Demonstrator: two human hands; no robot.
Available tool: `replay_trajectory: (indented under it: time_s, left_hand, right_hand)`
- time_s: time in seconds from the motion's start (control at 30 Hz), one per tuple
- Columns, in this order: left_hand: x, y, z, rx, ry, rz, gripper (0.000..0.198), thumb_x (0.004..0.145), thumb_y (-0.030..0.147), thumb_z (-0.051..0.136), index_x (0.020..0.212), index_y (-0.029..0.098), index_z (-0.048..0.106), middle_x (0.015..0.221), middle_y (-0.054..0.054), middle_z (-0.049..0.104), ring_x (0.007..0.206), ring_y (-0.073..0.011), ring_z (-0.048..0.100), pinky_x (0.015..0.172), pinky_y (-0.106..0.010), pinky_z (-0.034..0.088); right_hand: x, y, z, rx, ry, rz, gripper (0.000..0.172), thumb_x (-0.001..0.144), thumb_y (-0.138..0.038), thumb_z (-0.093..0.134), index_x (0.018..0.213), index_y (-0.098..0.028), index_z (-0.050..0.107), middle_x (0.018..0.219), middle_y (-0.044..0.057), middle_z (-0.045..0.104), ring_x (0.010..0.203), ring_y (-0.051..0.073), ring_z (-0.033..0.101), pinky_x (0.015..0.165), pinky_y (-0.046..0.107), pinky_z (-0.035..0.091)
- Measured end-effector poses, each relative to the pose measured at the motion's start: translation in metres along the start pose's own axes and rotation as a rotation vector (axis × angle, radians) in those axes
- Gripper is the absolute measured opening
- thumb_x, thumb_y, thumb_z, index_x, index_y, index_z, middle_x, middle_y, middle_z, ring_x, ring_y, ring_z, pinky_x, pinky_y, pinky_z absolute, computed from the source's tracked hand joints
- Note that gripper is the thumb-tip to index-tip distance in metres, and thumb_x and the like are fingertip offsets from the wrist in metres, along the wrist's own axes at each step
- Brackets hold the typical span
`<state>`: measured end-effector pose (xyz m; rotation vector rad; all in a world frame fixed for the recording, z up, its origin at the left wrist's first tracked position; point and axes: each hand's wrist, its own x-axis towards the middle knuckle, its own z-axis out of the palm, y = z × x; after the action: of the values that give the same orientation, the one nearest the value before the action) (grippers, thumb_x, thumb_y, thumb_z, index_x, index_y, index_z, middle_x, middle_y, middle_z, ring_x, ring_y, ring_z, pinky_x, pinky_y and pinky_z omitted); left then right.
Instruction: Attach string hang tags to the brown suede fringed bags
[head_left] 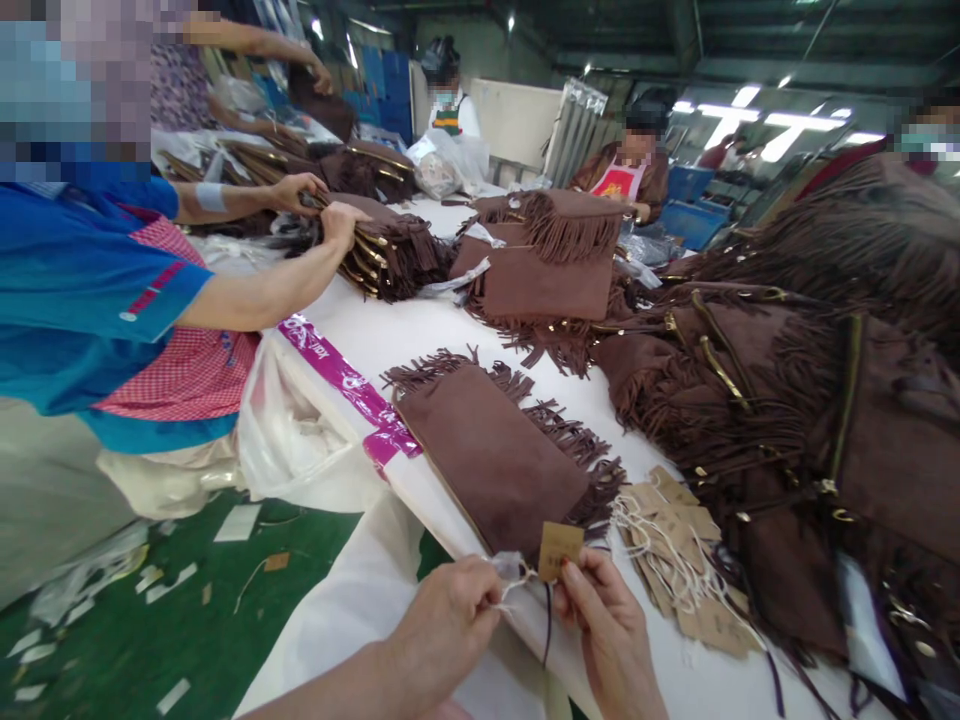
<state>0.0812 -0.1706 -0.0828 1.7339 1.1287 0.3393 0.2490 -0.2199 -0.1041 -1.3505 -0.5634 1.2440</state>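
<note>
A brown fringed suede bag (487,440) lies flat on the white table in front of me. Near its lower corner, my left hand (454,605) is closed in a pinch on a white string (505,592), with a bit of clear plastic (508,567) beside the fingers. My right hand (606,612) pinches a tan cardboard tag (560,548) between thumb and fingers. A dark cord (548,625) hangs down between the two hands. To the right of my right hand, a pile of similar strung tags (679,560) rests on the table.
Brown fringed bags (742,400) with gold zippers are heaped at the right, and more bags (555,260) are stacked farther back. At the left, a co-worker in a blue shirt (82,280) handles a bag stack (382,245). Purple tape (345,380) runs along the table edge.
</note>
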Motion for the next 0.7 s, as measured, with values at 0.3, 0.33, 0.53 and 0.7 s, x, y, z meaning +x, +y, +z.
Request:
replay_trajectory:
  time_s: [0.3, 0.33, 0.53, 0.7]
  left_hand:
    - [-0.001, 0.007, 0.002, -1.066, -0.008, -0.617, 0.024, 0.056, 0.027, 0.059, 0.072, 0.018, 0.044, 0.055, 0.002, 0.059, 0.038, -0.0066, 0.046, 0.038, -0.016, 0.025]
    - [-0.001, 0.009, 0.000, -1.142, 0.012, -0.635, 0.028, 0.053, 0.026, 0.063, 0.074, 0.017, 0.046, 0.056, 0.003, 0.059, 0.040, -0.0060, 0.047, 0.039, -0.016, 0.025]
    - [0.002, 0.010, 0.000, -1.300, 0.136, -0.537, 0.033, 0.048, 0.023, 0.073, 0.074, 0.013, 0.055, 0.060, 0.000, 0.062, 0.053, -0.0067, 0.050, 0.050, -0.018, 0.031]
    - [0.002, 0.009, 0.001, -1.324, 0.149, -0.369, 0.033, 0.051, 0.021, 0.074, 0.078, 0.012, 0.060, 0.068, -0.003, 0.064, 0.064, -0.0096, 0.054, 0.062, -0.021, 0.037]
  right_hand:
    - [-0.009, 0.006, -0.002, -0.047, 0.008, -0.026, 0.022, 0.071, -0.040, 0.065, 0.078, -0.020, 0.060, 0.055, -0.004, 0.054, 0.051, 0.009, 0.045, 0.049, 0.019, 0.036]
    - [-0.010, 0.007, -0.003, -0.079, 0.004, -0.055, 0.021, 0.070, -0.039, 0.065, 0.078, -0.020, 0.062, 0.057, -0.003, 0.056, 0.052, 0.009, 0.046, 0.049, 0.020, 0.038]
    - [-0.009, 0.010, -0.006, -0.330, -0.005, -0.282, 0.017, 0.070, -0.033, 0.064, 0.082, -0.022, 0.068, 0.074, 0.003, 0.065, 0.062, 0.015, 0.057, 0.058, 0.023, 0.049]
    - [-0.005, 0.009, -0.005, -0.367, 0.029, -0.280, 0.018, 0.071, -0.034, 0.062, 0.085, -0.023, 0.068, 0.079, 0.003, 0.066, 0.065, 0.016, 0.059, 0.061, 0.024, 0.050]
